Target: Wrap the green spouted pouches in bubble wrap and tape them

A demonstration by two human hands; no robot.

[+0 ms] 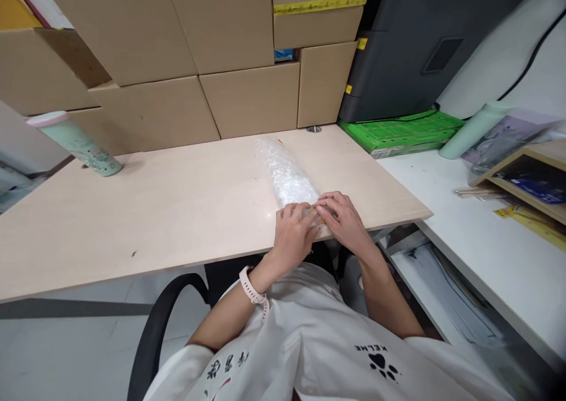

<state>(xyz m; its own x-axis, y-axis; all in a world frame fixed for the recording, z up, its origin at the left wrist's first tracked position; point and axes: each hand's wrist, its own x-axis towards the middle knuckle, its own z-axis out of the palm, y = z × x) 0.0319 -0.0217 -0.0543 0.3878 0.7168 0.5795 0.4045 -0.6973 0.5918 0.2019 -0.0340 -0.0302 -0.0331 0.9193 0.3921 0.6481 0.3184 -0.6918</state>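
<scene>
Left hand (pixel 295 231) and right hand (pixel 344 217) are pinching the clear plastic wrap (pixel 287 174), looks like, its far end toward 11 o'clock.

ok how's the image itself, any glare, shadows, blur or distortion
Head view: bright glints on the plastic wrap and a soft shadow beside the tumbler on the tabletop; head view: wide-angle stretch toward the edges, tumbler leaning outward; left hand and right hand look fairly sharp.

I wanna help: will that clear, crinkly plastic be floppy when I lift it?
The clear plastic might flop, since it looks wrinkled, unless something stiff is inside. It's probably light, as it looks thin. It may slip, as it looks shiny.
</scene>
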